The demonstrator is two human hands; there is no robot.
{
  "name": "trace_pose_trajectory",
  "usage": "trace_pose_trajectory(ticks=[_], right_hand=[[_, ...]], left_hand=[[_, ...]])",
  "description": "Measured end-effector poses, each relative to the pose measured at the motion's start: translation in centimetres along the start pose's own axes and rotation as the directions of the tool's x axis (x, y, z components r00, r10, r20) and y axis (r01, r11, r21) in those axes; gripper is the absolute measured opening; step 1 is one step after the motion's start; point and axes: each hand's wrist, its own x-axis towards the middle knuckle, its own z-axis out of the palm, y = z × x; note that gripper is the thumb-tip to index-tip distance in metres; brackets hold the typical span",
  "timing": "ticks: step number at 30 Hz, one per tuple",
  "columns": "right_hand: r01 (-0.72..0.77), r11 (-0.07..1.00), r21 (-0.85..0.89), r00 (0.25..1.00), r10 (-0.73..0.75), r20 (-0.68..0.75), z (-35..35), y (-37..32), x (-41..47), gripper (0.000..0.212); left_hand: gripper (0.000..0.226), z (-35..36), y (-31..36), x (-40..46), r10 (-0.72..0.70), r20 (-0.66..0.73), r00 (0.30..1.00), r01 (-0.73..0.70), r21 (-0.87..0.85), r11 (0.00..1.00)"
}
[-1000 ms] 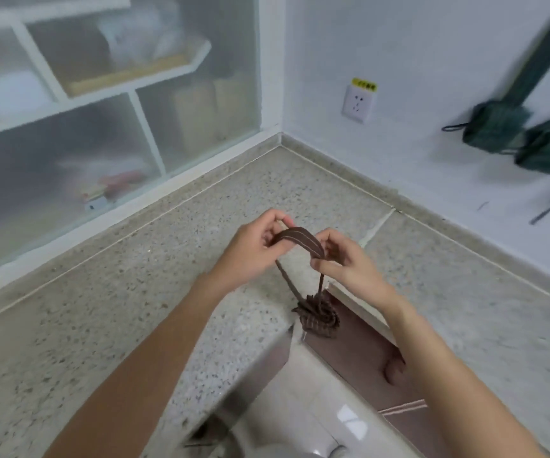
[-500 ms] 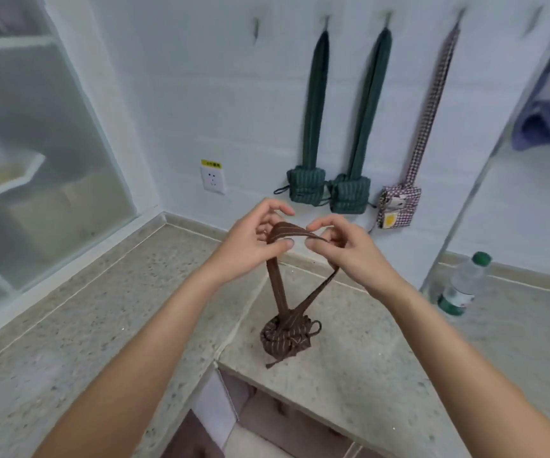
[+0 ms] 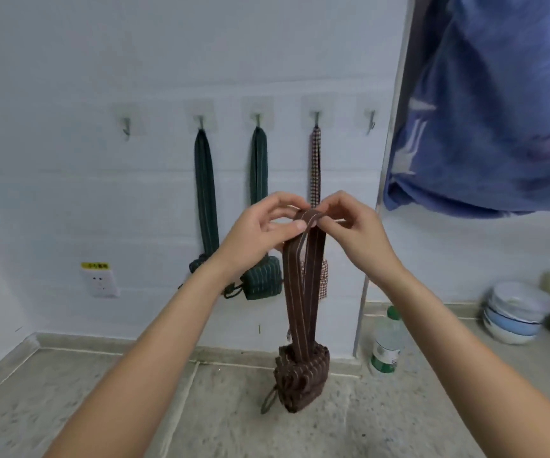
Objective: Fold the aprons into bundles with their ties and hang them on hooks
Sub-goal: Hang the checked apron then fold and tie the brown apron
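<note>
The brown striped apron bundle (image 3: 301,380) hangs in the air by its looped strap (image 3: 303,276), above the speckled counter (image 3: 200,418). The left hand (image 3: 257,236) and the right hand (image 3: 354,233) each pinch the top of that loop. Behind them, two green bundles (image 3: 262,280) and a checked one (image 3: 323,279) hang from wall hooks (image 3: 200,122). A wall socket (image 3: 100,282) carries a yellow label, unreadable; a green-capped bottle (image 3: 386,345) stands near stacked bowls (image 3: 511,314).
</note>
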Motion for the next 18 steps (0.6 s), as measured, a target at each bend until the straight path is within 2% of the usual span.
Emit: trace_pose_trajectory(ticks=[2, 5, 7, 11, 15, 18], right_hand=[[-0.010, 0.999, 0.036, 0.997, 0.012, -0.070, -1.4, -0.3, 1.7, 0.006], [-0.027, 0.992, 0.122, 0.995, 0.039, -0.092, -2.7, -1.1, 3.5, 0.010], [-0.012, 0.995, 0.100, 0.994, 0.023, -0.109, -3.5, -1.7, 5.0, 0.006], [0.020, 0.991, -0.132, 0.972, -0.050, -0.228, -5.6, -2.0, 8.3, 0.013], [0.025, 0.885, -0.465, 0.909, -0.213, -0.357, -7.6, -0.9, 11.1, 0.009], [-0.006, 0.843, -0.538, 0.874, -0.257, -0.412, -8.7, 0.2, 12.8, 0.011]], left_hand=[[0.018, 0.3, 0.5, 3.2, 0.043, 0.024, 0.999, -0.043, 0.007, 0.999], [0.014, 0.5, 0.8, 6.6, 0.075, 0.032, 0.997, -0.074, -0.018, 0.997], [0.012, 0.6, 0.8, 8.7, 0.101, -0.003, 0.995, -0.101, -0.056, 0.993], [0.015, 0.7, 0.5, 13.1, 0.143, -0.083, 0.986, -0.147, -0.042, 0.988], [0.016, 1.6, -0.2, 17.2, 0.176, -0.090, 0.980, -0.179, -0.032, 0.983], [0.018, 2.2, -0.8, 20.1, 0.221, -0.119, 0.968, -0.218, 0.040, 0.975]])
